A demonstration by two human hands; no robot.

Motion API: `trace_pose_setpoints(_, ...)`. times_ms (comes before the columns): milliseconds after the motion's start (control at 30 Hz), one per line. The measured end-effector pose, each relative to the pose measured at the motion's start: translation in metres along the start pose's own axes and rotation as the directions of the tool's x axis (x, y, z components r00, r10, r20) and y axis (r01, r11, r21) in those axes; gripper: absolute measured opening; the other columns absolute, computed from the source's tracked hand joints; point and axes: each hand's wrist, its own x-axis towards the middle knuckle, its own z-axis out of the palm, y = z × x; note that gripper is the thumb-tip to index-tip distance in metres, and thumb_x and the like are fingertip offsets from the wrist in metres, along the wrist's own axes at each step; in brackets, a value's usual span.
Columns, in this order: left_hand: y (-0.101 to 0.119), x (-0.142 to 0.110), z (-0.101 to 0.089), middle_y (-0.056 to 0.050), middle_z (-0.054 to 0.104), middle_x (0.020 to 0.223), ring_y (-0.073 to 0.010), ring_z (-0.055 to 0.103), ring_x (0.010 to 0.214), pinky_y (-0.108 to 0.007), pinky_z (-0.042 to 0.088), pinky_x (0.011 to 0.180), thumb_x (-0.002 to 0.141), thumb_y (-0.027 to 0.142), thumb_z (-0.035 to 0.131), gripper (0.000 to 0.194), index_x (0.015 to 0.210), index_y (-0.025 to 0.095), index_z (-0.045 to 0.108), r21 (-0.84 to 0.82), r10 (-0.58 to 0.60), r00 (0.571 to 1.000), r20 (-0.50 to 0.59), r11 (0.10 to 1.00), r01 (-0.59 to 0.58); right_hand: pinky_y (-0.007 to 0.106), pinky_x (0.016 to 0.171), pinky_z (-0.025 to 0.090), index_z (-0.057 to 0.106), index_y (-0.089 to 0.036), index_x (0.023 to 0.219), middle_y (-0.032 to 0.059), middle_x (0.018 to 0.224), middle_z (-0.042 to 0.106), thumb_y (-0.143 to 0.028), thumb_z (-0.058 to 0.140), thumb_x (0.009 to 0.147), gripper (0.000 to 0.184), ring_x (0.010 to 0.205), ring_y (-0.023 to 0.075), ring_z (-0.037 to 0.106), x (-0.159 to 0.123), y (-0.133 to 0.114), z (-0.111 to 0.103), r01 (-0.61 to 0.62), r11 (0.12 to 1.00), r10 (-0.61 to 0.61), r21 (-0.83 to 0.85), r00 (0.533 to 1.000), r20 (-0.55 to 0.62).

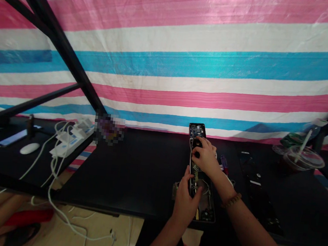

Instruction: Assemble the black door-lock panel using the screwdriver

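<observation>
Gripping the long opened electronic device (206, 206) by its side with the left hand (186, 204), fingers curled around the edge. Pressing the right hand (204, 155) onto the upper half, fingers bent over the exposed circuit board (196, 130), no telling whether anything is pinched. Resting the device lengthwise on the black table (135, 167), white wires (205, 193) showing inside its frame. Wearing a wooden bead bracelet (231, 200) on the right wrist. Showing a purple-handled screwdriver (223, 164) just beside the right hand, a black panel (258, 189) farther right, a plastic cup with straw (303, 158) near the far corner, and a white power strip (73, 138) and white mouse (29, 148) well left.
</observation>
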Motion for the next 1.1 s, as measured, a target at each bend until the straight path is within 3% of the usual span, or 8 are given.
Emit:
trace_pose_setpoints(367,0.003,0.001,-0.001,-0.018,0.045,0.156,-0.028,0.054,0.136,-0.047,0.045,0.108,0.088,0.019,0.061,0.032,0.12,0.02,0.054,0.013,0.006,1.0,0.002,1.0,-0.006,0.058,0.101,0.032,0.077,-0.023,0.079,0.0119,0.154,0.046,-0.016,0.068,0.078,0.012,0.142,0.039,0.035,0.005,0.001,-0.003,-0.014,1.0,0.014,0.0,0.997,0.072)
trace_pose_setpoints(833,0.003,0.001,-0.001,-0.018,0.049,0.154,-0.0303,0.056,0.134,-0.049,0.047,0.106,0.087,0.017,0.064,0.035,0.12,0.021,0.055,0.001,0.017,1.0,-0.018,1.0,-0.017,0.058,0.102,0.032,0.078,-0.024,0.08,0.0083,0.153,0.048,-0.016,0.064,0.079,0.016,0.143,0.0374,0.033,0.002,0.011,0.003,0.023,0.997,-0.025,0.071,0.999,0.03)
trace_pose_setpoints(1100,-0.001,0.001,0.0,-0.017,0.047,0.155,-0.0283,0.054,0.136,-0.046,0.046,0.108,0.089,0.019,0.062,0.035,0.122,0.021,0.053,0.023,0.033,0.999,-0.008,0.999,-0.033,0.056,0.101,0.032,0.076,-0.022,0.078,0.0127,0.152,0.047,-0.016,0.065,0.079,0.012,0.142,0.038,0.034,-0.001,0.004,0.001,0.015,0.999,-0.016,0.029,1.0,0.015)
